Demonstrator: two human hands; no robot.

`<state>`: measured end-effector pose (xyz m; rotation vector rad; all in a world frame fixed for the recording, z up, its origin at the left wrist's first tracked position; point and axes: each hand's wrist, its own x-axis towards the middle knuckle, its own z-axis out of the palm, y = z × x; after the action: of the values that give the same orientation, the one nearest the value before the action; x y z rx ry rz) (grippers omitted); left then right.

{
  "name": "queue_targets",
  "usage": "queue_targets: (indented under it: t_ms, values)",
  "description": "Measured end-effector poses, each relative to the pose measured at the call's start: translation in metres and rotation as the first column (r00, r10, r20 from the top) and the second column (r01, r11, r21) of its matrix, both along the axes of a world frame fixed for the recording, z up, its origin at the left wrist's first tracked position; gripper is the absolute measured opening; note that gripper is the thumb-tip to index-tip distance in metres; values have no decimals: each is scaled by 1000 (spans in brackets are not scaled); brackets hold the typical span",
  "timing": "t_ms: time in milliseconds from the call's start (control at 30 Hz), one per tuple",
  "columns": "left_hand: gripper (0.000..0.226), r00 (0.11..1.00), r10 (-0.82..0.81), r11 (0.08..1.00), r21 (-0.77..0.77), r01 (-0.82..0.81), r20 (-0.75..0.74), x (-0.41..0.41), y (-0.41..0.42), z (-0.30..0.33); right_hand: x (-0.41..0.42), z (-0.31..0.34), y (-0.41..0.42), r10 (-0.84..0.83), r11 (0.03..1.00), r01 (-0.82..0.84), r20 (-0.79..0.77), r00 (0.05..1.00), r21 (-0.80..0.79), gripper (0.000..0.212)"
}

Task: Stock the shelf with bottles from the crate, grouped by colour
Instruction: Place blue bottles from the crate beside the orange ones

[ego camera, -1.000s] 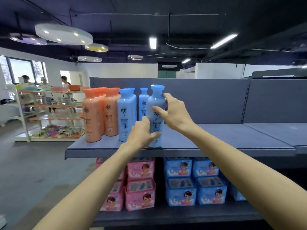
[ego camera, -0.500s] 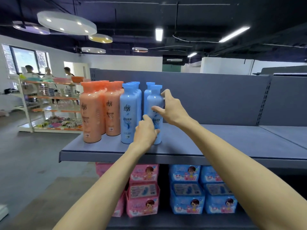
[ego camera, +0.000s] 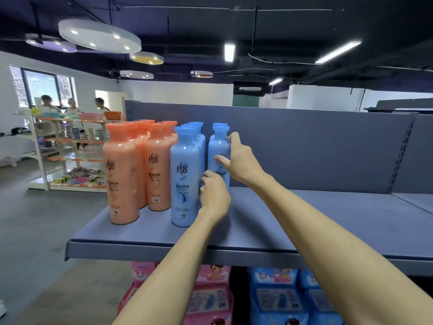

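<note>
On the grey shelf (ego camera: 269,235) stand several orange bottles (ego camera: 123,174) in rows at the left and, beside them, a row of blue bottles (ego camera: 184,177). A second blue row starts to the right, and its front blue bottle (ego camera: 219,148) is held by both hands. My right hand (ego camera: 241,160) grips its upper body with thumb in front and fingers round the side. My left hand (ego camera: 214,195) holds its lower part, fingers curled against it. The crate is out of view.
The shelf's grey back panel (ego camera: 316,148) rises behind the bottles. Pink boxes (ego camera: 210,299) and blue boxes (ego camera: 278,299) fill the shelf below. Far left stands a white rack (ego camera: 70,148) with goods, and people stand behind it.
Both hands have pushed the blue bottle deeper onto the shelf, in front of the blue bottle behind it. My view has come closer to the shelf.
</note>
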<state>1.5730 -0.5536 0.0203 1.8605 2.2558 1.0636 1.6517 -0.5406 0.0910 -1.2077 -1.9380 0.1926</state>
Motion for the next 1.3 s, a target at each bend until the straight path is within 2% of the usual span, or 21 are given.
queue_targets:
  t_ms: [133,300,600,700,800,933,1000,1067,1200,1300]
  values:
    - [48,999,9,1000,-7,-9,31,-2,19,0,-5,0,18,-7,1000,8,4,1000,-4,43]
    - [50,998,55,998,-7,-55,-9,-1,37,-3,-4,-2,34,-8,1000,8,16,1000,11,41]
    - [54,999,44,999,19,-43,-14,-3,33,-6,-5,-1,33,-9,1000,9,32,999,10,38]
    - [57,998,6,1000,12,-7,69,-2,21,-5,-8,2,27,-32,999,33,45,998,-27,37]
    - [56,996,-46,999,11,45,77,3,4,-10,-10,5,17,-66,995,72,85,994,-65,39]
    - [39,982,-170,985,-19,172,79,-2,-40,-6,-5,10,-11,-108,986,123,125,986,-112,58]
    - [37,973,-225,974,16,224,46,-10,-70,2,4,10,-36,-113,987,126,124,986,-99,63]
    - [45,966,-257,963,75,257,-6,-17,-108,0,21,1,-73,-107,993,113,132,985,-42,61]
    - [56,981,-108,971,195,140,-164,-24,-188,-37,66,-56,-153,-68,997,66,47,997,50,54]
    - [56,964,-113,963,214,166,-239,-10,-211,-64,84,-94,-184,-66,997,65,31,997,30,50]
